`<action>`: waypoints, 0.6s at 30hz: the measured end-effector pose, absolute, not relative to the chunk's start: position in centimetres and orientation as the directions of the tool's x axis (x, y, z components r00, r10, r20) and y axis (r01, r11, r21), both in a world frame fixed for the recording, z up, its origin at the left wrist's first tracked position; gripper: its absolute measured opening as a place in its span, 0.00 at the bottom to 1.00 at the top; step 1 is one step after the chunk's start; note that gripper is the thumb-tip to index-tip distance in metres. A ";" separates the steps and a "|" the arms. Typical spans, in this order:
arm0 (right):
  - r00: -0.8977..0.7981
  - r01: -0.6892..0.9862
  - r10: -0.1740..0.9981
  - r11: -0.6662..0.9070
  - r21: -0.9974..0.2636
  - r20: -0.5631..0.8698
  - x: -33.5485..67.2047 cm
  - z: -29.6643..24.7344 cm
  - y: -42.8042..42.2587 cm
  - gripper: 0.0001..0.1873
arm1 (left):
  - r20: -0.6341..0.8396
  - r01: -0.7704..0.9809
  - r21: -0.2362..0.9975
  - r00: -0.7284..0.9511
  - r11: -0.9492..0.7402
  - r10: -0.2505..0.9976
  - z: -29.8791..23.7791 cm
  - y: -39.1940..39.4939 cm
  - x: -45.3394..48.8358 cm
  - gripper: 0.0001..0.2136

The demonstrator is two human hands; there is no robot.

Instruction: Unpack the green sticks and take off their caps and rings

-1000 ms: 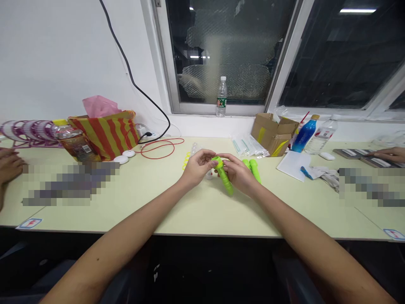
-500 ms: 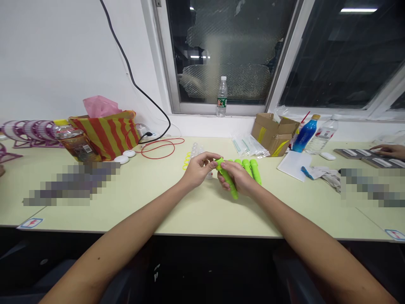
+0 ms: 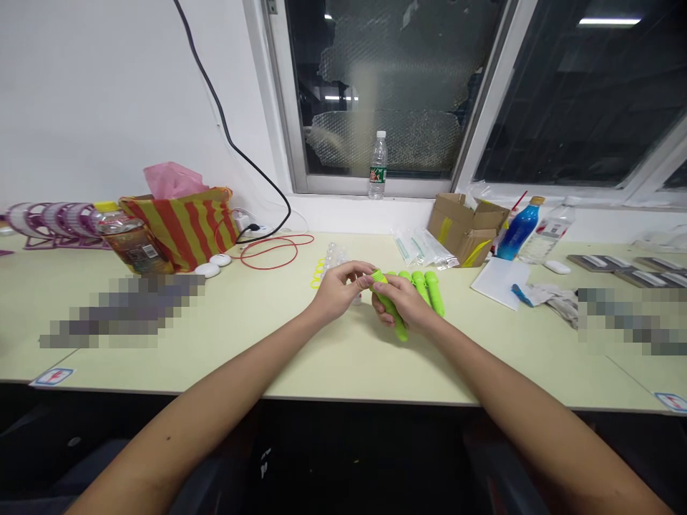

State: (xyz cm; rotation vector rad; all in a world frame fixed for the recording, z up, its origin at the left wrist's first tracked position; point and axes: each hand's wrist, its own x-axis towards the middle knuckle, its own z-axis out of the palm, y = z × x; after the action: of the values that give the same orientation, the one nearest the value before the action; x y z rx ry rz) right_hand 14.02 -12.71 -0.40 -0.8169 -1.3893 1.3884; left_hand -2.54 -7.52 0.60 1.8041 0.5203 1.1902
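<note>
My right hand point(image 3: 403, 300) is wrapped round a slim green plastic tube point(image 3: 398, 323), held tilted with its narrow neck up and to the left. At that neck, the thumb and fingers of my left hand point(image 3: 342, 287) are closed in a pinch on its left side. Whether a small part sits between them is hidden. Behind my right hand lie several similar green tubes point(image 3: 434, 293), side by side. A row of yellow rings point(image 3: 318, 274) and some small clear plastic pieces point(image 3: 335, 254) lie beyond my left hand. A small whitish piece, partly covered, is below my fingers.
Clear plastic bags point(image 3: 424, 247) and a cardboard box point(image 3: 464, 225) are at the back right, near a blue bottle point(image 3: 519, 229). A striped bag point(image 3: 187, 232), a drink bottle point(image 3: 132, 243) and a red cable point(image 3: 268, 255) occupy the left. Gloves point(image 3: 552, 297) lie at right.
The tube's neck shows more openly above my fingers, and the tube has shifted slightly. Another person's hand at the far right has left the view.
</note>
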 end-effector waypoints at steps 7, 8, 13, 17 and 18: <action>-0.312 -0.195 0.934 0.117 -0.974 0.174 14.1 -0.4 -12.6 0.13 | 0.531 -0.143 0.833 0.479 -0.534 0.699 0.5 -7.4 -2.7 0.11; -0.308 -0.209 0.935 0.111 -0.972 0.173 14.1 -0.4 -12.6 0.14 | 0.531 -0.157 0.834 0.486 -0.529 0.694 0.6 -7.3 -2.7 0.11; -0.323 -0.305 0.942 -0.007 -0.952 0.096 14.0 -0.4 -12.2 0.20 | 0.535 -0.214 0.834 0.544 -0.509 0.647 0.7 -7.3 -3.0 0.10; -0.338 -0.334 0.927 0.046 -0.941 0.165 14.1 -0.4 -12.4 0.15 | 0.534 -0.223 0.834 0.555 -0.505 0.637 0.8 -7.4 -3.1 0.10; -0.348 -0.345 0.920 0.053 -0.937 0.180 14.1 -0.3 -12.5 0.14 | 0.529 -0.219 0.837 0.554 -0.501 0.643 0.9 -7.5 -3.1 0.11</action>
State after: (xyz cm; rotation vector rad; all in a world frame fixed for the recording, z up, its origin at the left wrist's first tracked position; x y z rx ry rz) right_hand 14.13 -12.46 -0.32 -0.6617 -1.2684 1.5258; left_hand -3.10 -7.48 0.87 1.8070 0.3497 1.0984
